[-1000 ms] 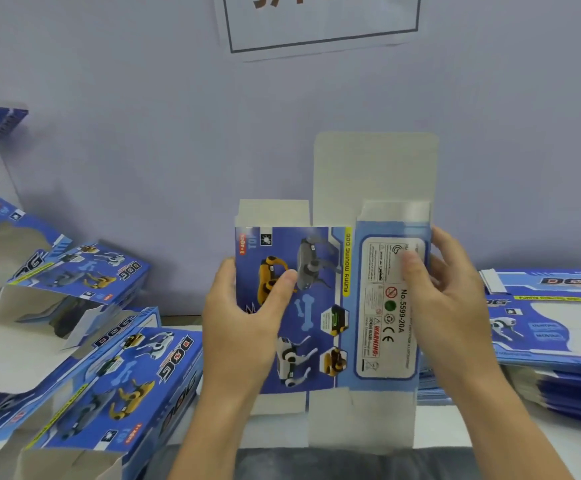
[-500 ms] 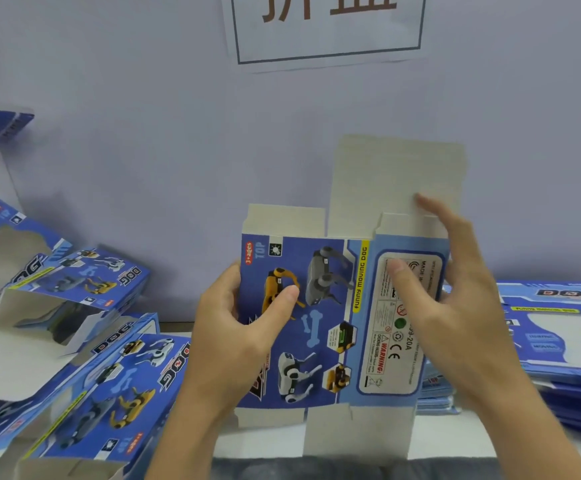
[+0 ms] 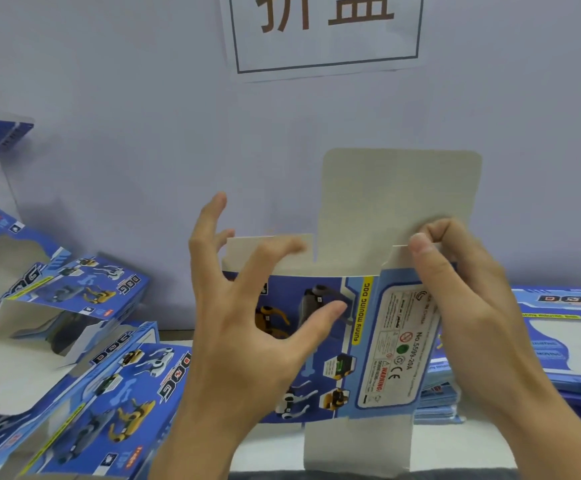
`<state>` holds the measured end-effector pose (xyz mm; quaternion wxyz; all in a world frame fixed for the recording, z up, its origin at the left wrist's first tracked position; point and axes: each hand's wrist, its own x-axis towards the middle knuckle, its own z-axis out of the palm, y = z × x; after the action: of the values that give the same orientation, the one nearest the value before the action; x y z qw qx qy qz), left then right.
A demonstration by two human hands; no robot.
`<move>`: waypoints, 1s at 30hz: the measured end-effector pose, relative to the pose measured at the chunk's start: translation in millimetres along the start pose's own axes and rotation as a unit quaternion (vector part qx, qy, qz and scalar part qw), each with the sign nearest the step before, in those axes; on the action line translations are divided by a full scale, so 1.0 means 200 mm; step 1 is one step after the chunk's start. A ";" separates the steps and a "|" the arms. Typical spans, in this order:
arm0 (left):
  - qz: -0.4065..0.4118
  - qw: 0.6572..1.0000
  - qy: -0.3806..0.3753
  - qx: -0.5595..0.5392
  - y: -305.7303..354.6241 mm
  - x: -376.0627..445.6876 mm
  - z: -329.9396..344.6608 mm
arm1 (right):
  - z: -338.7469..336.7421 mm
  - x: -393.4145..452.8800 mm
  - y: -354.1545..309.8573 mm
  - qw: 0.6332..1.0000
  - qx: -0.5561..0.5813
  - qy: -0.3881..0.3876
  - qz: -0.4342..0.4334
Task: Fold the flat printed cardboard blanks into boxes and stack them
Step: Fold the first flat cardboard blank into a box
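The cardboard blank (image 3: 320,344) looks light and thin, stiff enough to stand upright between the hands yet ready to bend along its scored creases; the printed face is probably glossy and a little slippery. It is best taken by the edges and flaps, near the creases, not by the middle of a panel, where pressure would dent it.

It is held upright at the centre of the view, partly opened into a sleeve, with its tall grey top flap (image 3: 400,199) rising at twelve o'clock and a bottom flap hanging at six. The left hand (image 3: 247,327) sits at nine o'clock of the blank, fingers spread and relaxed; the thumb lies on the printed front, and whether the fingertips touch the short left flap is hard to tell. The right hand (image 3: 466,306) is at three o'clock, pinching the small right flap (image 3: 400,256) at the top corner between thumb and curled fingers.

Folded boxes (image 3: 74,375) lie on the worktop at eight o'clock, and a stack of flat blanks (image 3: 566,341) lies at three.
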<state>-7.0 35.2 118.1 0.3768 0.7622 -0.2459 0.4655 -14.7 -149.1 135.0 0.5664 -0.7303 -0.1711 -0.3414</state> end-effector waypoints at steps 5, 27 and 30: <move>-0.080 0.996 -0.032 0.008 -0.02 -0.01 0.00 | 0.01 0.00 0.01 0.999 0.035 -0.002 0.013; -0.150 0.983 -0.031 -0.105 -0.12 -0.03 -0.01 | 0.05 -0.01 0.07 0.996 0.090 0.011 -0.017; -0.141 0.983 -0.019 -0.112 -0.11 -0.02 -0.01 | 0.04 0.00 0.08 0.988 0.154 0.029 -0.013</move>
<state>5.8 50.4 107.6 0.5171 0.7506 -0.1942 0.3627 -2.9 -146.8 122.3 0.6724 -0.6216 -0.2151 -0.3394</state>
